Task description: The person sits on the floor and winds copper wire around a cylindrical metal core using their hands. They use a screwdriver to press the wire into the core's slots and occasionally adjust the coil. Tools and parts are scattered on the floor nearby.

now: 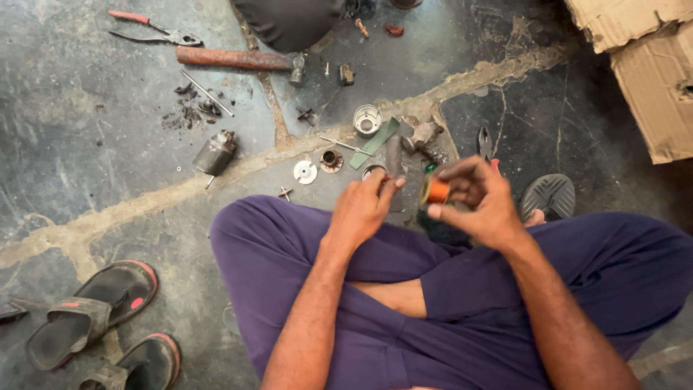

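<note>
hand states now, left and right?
Left hand: fingers pinched together, whether holding anything cannot be told.
Right hand: closed on an orange wound coil.

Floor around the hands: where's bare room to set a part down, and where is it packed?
Bare floor: the wide patch between the metal cylinder, the sandals and the purple-clad knee; also right, between the pliers and the cardboard box. Packed: just ahead of the left hand and the right hand holding the copper coil, around the metal cup and washer.
</note>
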